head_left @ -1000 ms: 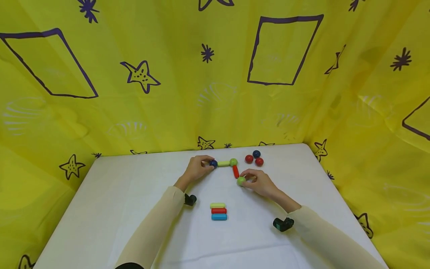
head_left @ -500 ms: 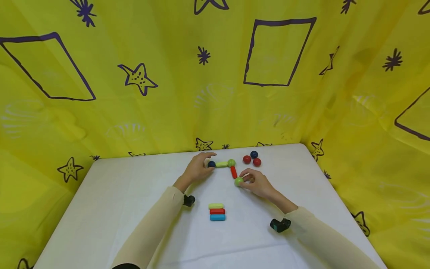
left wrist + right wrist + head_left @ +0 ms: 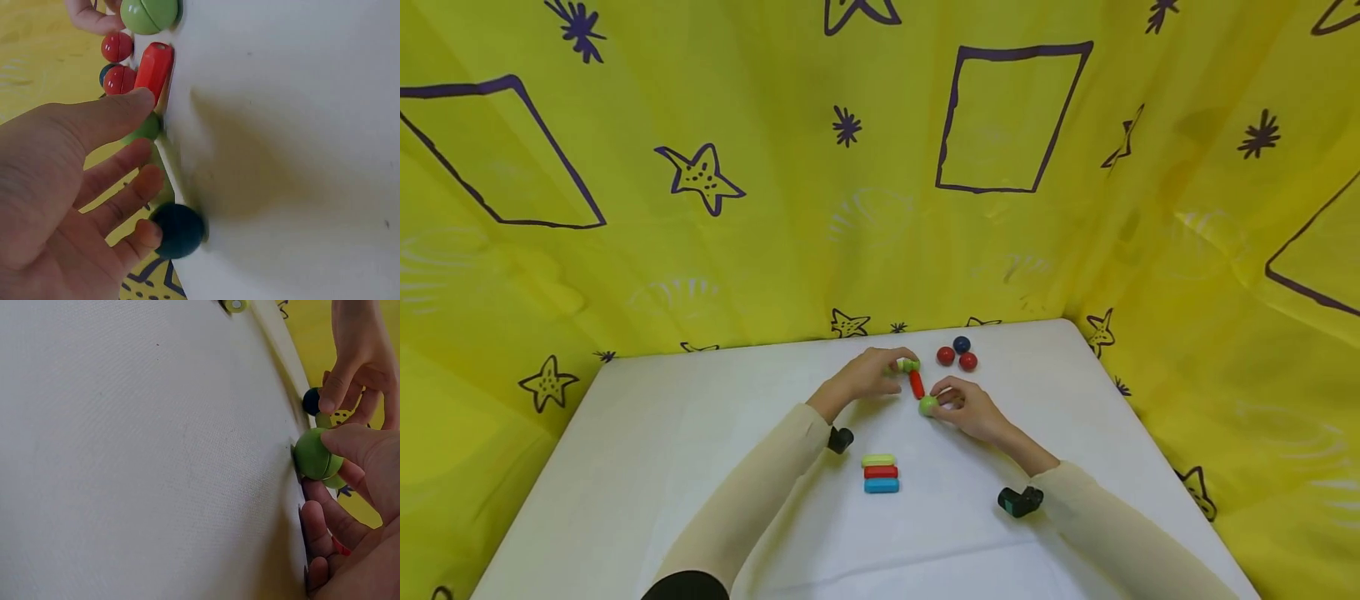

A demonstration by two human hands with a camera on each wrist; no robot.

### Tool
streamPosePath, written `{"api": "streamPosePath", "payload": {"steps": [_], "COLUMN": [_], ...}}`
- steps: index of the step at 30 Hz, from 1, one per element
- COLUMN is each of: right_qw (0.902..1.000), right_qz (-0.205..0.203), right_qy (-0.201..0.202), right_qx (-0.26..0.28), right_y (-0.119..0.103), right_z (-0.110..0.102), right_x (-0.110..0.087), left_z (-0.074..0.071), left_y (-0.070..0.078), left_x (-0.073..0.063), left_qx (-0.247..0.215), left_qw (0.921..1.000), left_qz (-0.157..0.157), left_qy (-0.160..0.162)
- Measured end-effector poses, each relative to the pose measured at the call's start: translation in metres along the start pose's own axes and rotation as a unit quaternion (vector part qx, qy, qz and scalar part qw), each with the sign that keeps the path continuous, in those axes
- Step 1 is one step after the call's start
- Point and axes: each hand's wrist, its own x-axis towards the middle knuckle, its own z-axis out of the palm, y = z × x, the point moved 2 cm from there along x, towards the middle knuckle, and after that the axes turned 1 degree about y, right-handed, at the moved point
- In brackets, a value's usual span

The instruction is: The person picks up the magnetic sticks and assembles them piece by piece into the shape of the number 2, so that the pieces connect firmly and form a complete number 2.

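Observation:
My right hand (image 3: 973, 410) pinches a green ball (image 3: 315, 453) between thumb and fingers at the table surface. A red rod (image 3: 917, 384) runs from near that ball back to a second green ball (image 3: 145, 128). From there a pale green rod (image 3: 167, 169) leads to a dark blue ball (image 3: 179, 231). Over this far part hovers my left hand (image 3: 867, 375), thumb and fingers spread loosely around the second green ball. In the left wrist view its thumb overlaps that ball and the red rod's end; the head view hides the blue ball behind the hand.
Two red balls, one nearer (image 3: 967, 362) and one to its left (image 3: 945, 356), sit beside a blue ball (image 3: 962, 344) at the back. Pale green (image 3: 878, 460), red (image 3: 881, 472) and blue rods (image 3: 882, 485) lie together nearer me. A yellow curtain (image 3: 775, 250) borders the white table (image 3: 662, 467).
My left hand has let go of the dark blue ball and moved right along the pale green rod to the second green ball. The right hand keeps its pinch on the nearer green ball.

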Motion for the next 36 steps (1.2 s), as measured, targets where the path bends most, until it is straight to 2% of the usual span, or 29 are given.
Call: {"api": "streamPosePath", "payload": {"steps": [4, 10, 19, 26, 36], "right_qw": [1.0000, 1.0000, 0.9999, 0.9997, 0.9996], "right_qz": [0.002, 0.001, 0.005, -0.001, -0.008], "right_qy": [-0.001, 0.007, 0.015, 0.024, 0.027], "right_qx": [0.000, -0.002, -0.008, -0.007, -0.005], "right_y": [-0.001, -0.001, 0.004, 0.004, 0.004], "right_z": [0.000, 0.000, 0.003, 0.004, 0.004], "right_x": [-0.002, -0.003, -0.002, -0.004, -0.006], "left_z": [0.008, 0.018, 0.028, 0.032, 0.031], "left_y": [0.004, 0.011, 0.014, 0.012, 0.008], "left_x": [0.005, 0.011, 0.014, 0.014, 0.016], "left_qx": [-0.001, 0.008, 0.055, 0.045, 0.043], "left_qw": [0.9997, 0.9996, 0.9983, 0.9984, 0.9975], "left_qz": [-0.006, 0.001, 0.020, 0.028, 0.042], "left_qy": [-0.023, -0.027, -0.005, 0.021, 0.036]}}
